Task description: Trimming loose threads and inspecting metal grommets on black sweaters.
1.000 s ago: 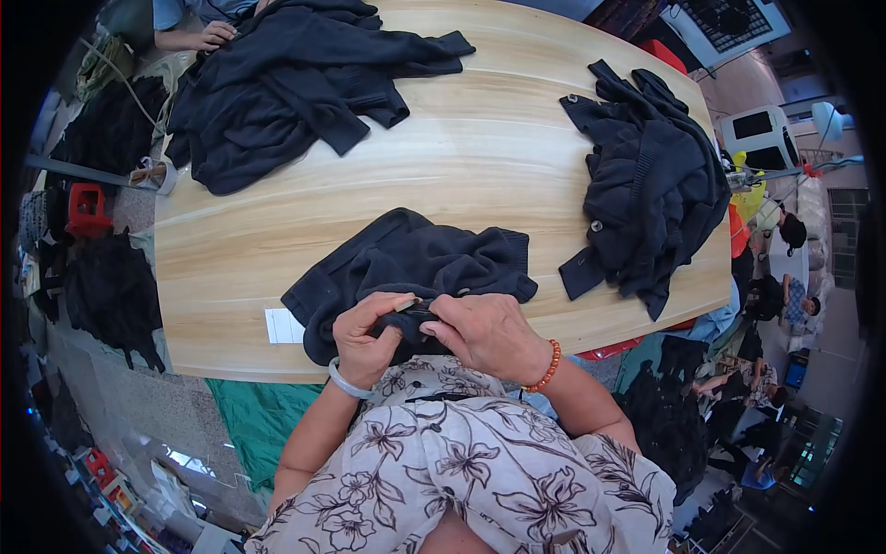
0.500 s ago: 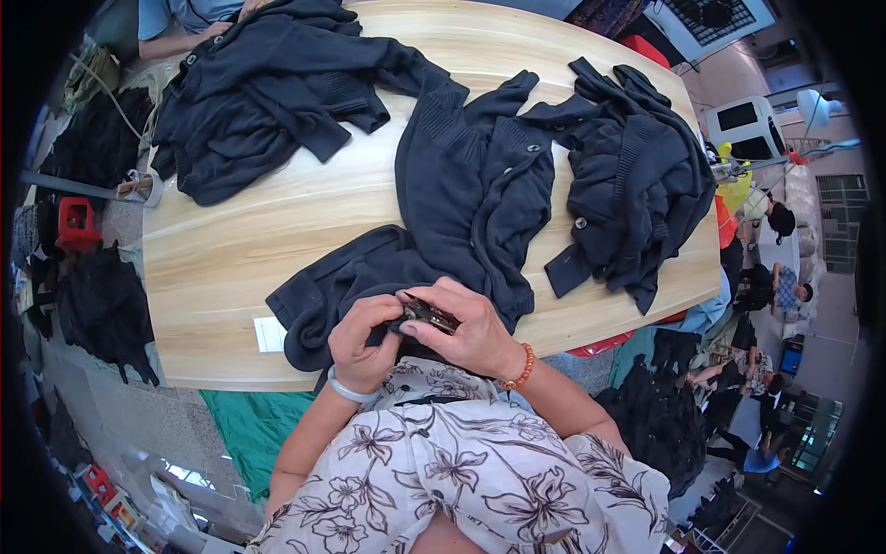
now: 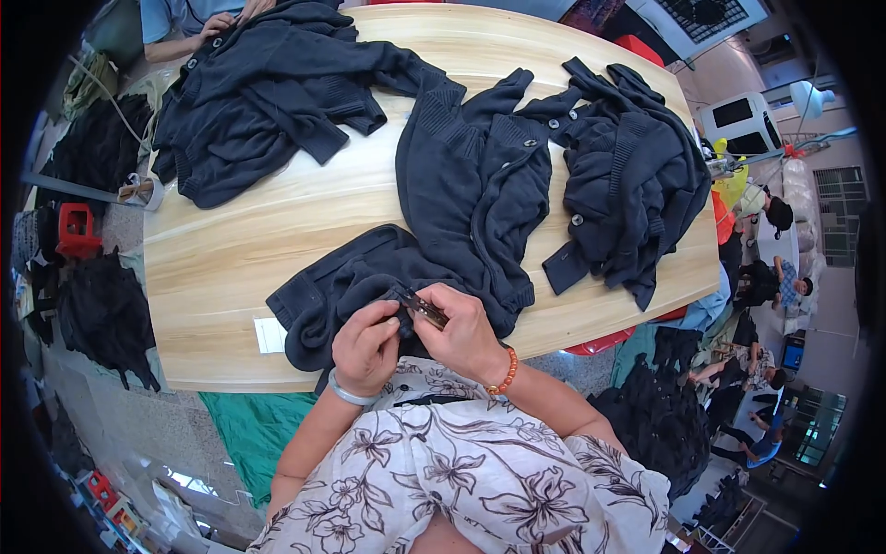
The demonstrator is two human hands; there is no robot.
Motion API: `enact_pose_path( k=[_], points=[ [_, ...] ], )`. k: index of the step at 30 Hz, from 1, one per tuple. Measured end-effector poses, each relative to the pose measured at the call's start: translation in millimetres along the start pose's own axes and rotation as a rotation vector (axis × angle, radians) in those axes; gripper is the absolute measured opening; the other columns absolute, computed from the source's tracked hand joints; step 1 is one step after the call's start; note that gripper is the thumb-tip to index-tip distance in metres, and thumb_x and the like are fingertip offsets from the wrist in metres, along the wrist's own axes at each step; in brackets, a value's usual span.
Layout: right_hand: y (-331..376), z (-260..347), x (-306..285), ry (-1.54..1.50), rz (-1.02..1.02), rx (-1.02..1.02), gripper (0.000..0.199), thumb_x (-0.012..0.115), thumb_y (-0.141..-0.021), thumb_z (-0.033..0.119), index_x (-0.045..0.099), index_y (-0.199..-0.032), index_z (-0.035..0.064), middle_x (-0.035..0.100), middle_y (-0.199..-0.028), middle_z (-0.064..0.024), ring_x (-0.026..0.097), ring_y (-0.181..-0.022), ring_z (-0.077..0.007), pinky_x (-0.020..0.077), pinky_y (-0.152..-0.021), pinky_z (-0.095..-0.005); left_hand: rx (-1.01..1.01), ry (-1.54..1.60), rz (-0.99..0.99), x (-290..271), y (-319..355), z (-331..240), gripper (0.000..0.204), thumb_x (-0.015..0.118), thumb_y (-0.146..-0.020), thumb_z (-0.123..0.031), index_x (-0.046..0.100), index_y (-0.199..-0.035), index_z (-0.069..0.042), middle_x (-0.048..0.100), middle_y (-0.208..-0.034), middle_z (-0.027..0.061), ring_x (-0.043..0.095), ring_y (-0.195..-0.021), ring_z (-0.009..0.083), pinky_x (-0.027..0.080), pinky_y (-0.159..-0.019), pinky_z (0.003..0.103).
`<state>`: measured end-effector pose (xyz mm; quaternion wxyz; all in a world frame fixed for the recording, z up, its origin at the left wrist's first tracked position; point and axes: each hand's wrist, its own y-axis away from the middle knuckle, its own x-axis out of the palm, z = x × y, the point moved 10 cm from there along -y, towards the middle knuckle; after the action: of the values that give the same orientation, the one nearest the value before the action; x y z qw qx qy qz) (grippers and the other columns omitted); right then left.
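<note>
A dark navy knit cardigan with buttons lies bunched up at the near edge of the table. My left hand is closed, pinching a fold of it between thumb and fingers. My right hand is wrapped round small dark metal thread snips. Their tip points up and left at the fabric, close to my left fingertips. Whether the blades touch the cloth or a thread is too small to tell.
The light wooden table carries another dark cardigan on the right and one at the far left, where another person's hand works. A white paper tag lies beside my cardigan. A red stool stands at left.
My right hand has turned and shifted slightly, so the snips now point up at the cloth. My left fingers have moved down a little, still pinching the fabric.
</note>
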<state>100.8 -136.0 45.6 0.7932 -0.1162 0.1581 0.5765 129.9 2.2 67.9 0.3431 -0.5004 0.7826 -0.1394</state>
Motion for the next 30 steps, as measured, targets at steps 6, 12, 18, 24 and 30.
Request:
enact_pose_path(
  k=[6, 12, 18, 24, 30],
  points=[
    [-0.5, -14.6, -4.6, -0.044, -0.018, 0.084, 0.013, 0.061, -0.085, -0.002, 0.064, -0.097, -0.0034, 0.066, -0.076, -0.008, 0.06, -0.066, -0.0075, 0.0479, -0.059, -0.0246, 0.043, 0.027, -0.004, 3.4, 3.0, -5.7, 0.029, 0.068, -0.07, 0.013, 0.06, -0.093, -0.002, 0.067, -0.098, 0.0188, 0.068, -0.083, 0.033, 0.056, -0.073, 0.034],
    [-9.6, -48.0, -19.9, -0.454, -0.055, 0.22, 0.012, 0.06, -0.091, 0.001, 0.067, -0.1, -0.004, 0.069, -0.082, -0.0025, 0.065, -0.076, -0.006, 0.0513, -0.068, -0.0204, -0.217, 0.338, -0.15, -13.2, 9.4, 27.1, 0.026, 0.065, -0.076, 0.015, 0.056, -0.094, -0.002, 0.065, -0.105, 0.0178, 0.065, -0.093, 0.0238, 0.052, -0.083, 0.03],
    [0.4, -7.5, 14.1, -0.403, 0.31, 0.127, 0.046, 0.071, -0.085, 0.002, 0.058, -0.128, 0.0008, 0.062, -0.08, 0.0031, 0.051, -0.065, 0.0006, 0.0393, -0.059, -0.0156, -0.479, 0.665, -0.224, -7.0, 23.7, 60.2, 0.02, 0.069, -0.085, 0.004, 0.053, -0.096, -0.003, 0.063, -0.109, 0.015, 0.061, -0.098, 0.0177, 0.049, -0.089, 0.029],
    [-6.9, -2.4, 25.3, -0.396, 0.265, 0.036, 0.037, 0.066, -0.084, -0.002, 0.064, -0.121, -0.0007, 0.07, -0.099, -0.0047, 0.056, -0.082, -0.0022, 0.048, -0.072, -0.0196, -0.486, 0.646, -0.211, -9.1, 21.3, 57.0, 0.024, 0.067, -0.086, 0.004, 0.053, -0.104, -0.002, 0.062, -0.109, 0.014, 0.062, -0.097, 0.0173, 0.05, -0.086, 0.027],
    [-9.7, 5.5, 21.8, -0.423, 0.27, 0.027, 0.023, 0.068, -0.083, 0.0, 0.07, -0.106, -0.0018, 0.07, -0.084, -0.0028, 0.056, -0.072, -0.0024, 0.0456, -0.063, -0.0196, -0.108, 0.038, -0.053, -21.0, -10.3, 10.9, 0.052, 0.056, -0.063, 0.02, 0.068, -0.109, -0.004, 0.066, -0.099, 0.0153, 0.067, -0.085, 0.0254, 0.054, -0.076, 0.029]
  ],
)
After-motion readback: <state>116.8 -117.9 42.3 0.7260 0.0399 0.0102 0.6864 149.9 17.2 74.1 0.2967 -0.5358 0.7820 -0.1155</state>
